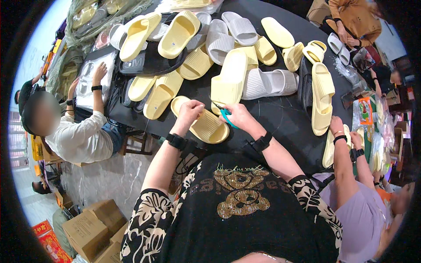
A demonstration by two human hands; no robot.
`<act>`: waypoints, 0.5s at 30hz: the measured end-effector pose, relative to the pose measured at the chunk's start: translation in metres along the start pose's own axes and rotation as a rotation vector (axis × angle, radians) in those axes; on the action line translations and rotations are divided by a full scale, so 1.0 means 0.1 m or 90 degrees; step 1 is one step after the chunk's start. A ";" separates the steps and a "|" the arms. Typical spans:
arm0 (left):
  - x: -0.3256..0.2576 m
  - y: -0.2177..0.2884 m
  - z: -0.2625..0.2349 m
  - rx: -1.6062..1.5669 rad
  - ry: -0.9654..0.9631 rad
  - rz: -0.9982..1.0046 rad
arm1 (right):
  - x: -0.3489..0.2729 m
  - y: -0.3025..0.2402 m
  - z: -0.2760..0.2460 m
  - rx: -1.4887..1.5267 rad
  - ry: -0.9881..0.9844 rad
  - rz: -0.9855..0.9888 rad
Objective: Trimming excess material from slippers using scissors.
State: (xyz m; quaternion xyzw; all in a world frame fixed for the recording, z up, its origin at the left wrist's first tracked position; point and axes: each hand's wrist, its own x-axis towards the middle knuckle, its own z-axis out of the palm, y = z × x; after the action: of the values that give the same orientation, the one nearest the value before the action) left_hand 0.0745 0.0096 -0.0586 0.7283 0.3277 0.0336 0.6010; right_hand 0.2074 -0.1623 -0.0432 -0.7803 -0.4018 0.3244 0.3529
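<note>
From my remote station I see one yellow slipper [212, 127] lying on the black table [283, 138], directly below the left hand [189, 115] and just to the left of the right hand [240, 117]. Its toe points lower right, its ribbed strap facing up. Left hand: thumb and fingers drawn together in a pinch over the inner sole, behind the strap; I cannot tell whether they grip anything or touch the slipper. Right hand: fingers curled around the teal handles of the scissors [225, 115], blades pointing up and left, beyond the strap.

Hidden or unclear: the left hand covers part of the sole; the right fingers cover part of the handles. The dark blades are small, and I cannot make out how far apart they stand. At the top edge, wrapped yellow slippers [189, 3] are cut off.
</note>
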 end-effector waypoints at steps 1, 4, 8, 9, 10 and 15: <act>-0.03 0.03 -0.03 -0.077 0.021 -0.015 | -0.03 0.01 0.00 0.025 0.040 0.006; -0.07 0.08 -0.17 -0.192 0.067 0.028 | -0.12 0.08 -0.04 0.089 0.163 -0.032; -0.18 0.04 -0.40 -0.331 0.192 0.082 | -0.20 0.13 -0.11 0.065 0.244 0.004; -0.21 0.03 -0.48 -0.328 0.219 0.111 | -0.21 0.16 -0.12 0.064 0.246 0.005; -0.25 0.09 -0.56 -0.320 0.253 0.116 | -0.23 0.19 -0.12 0.043 0.277 0.012; -0.56 0.17 -1.03 -0.267 0.428 0.167 | -0.23 0.28 -0.01 0.047 0.303 0.070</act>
State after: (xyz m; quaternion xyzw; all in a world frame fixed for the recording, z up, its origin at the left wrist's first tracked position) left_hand -0.0077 0.0677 0.0047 0.5742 0.3962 0.4116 0.5865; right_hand 0.2083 -0.1946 -0.0601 -0.8418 -0.2522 0.1643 0.4481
